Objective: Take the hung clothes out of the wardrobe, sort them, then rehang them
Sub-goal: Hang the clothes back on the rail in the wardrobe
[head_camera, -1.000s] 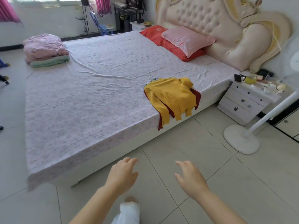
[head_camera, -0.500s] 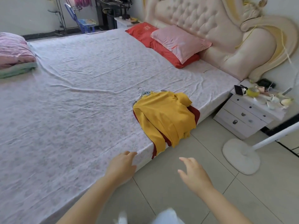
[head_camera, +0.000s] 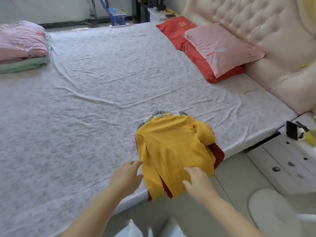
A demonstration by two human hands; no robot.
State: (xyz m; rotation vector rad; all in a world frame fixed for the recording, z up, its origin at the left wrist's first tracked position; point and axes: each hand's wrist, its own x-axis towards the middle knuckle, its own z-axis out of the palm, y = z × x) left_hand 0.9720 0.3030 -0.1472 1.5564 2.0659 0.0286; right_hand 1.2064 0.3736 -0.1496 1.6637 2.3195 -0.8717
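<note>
A yellow knit sweater (head_camera: pixel 172 147) lies on the bed's near edge, its hem and sleeves hanging over the side. Under it a dark red garment (head_camera: pixel 218 154) shows at the right and below. Metal hanger hooks (head_camera: pixel 156 110) and a white collar stick out at the top of the pile. My left hand (head_camera: pixel 127 176) hovers with loose fingers just left of the sweater's sleeve. Over the sweater's lower hem my right hand (head_camera: pixel 198 182) is spread with its fingers relaxed. Neither hand holds anything.
The bed (head_camera: pixel 77 117) has a pale floral sheet. Folded pink and green bedding (head_camera: pixel 22 47) lies at the far left, red and pink pillows (head_camera: pixel 217 48) by the headboard. A white nightstand (head_camera: pixel 289 159) and a fan base (head_camera: pixel 273 211) stand at the right on the tiled floor.
I have stepped closer to the bed, and both hands have moved forward to the yellow sweater. The clothes pile has not moved.
</note>
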